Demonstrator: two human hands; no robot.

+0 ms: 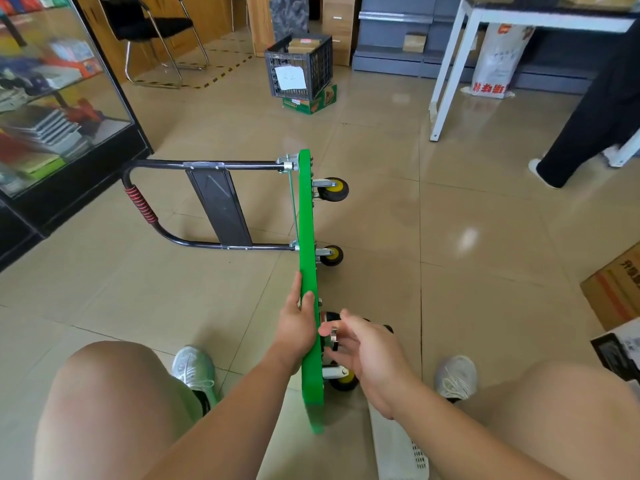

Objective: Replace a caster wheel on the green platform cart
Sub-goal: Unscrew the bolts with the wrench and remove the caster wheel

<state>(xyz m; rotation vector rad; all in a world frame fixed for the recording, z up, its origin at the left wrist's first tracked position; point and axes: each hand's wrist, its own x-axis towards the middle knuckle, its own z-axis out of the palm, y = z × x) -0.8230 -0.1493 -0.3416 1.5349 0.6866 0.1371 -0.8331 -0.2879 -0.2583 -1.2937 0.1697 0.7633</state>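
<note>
Head view. The green platform cart (308, 220) stood on its long edge on the tiled floor (450, 254), running away from the person's knees, with its underside turned to the right. Its black handle (207, 166) lay flat on the floor, out to the left. The left hand (296, 327) gripped the deck's upper edge near the close end — thumb on the left face, fingers curled over the top.

The right hand (367, 348) hovered just beside the underside, its thumb and fingers pinching a small silver part (334, 336); what the part was could not be told. Behind that hand showed a black wheel (327, 317), largely hidden.

Three yellow-hubbed casters stood out from the underside — the far caster (334, 189), the middle caster (331, 255) and the near caster (344, 378) below the right wrist.

Background: a glass display cabinet (52, 98) at left, a dark crate (298, 69) ahead, and a white table (450, 64) at right.
</note>
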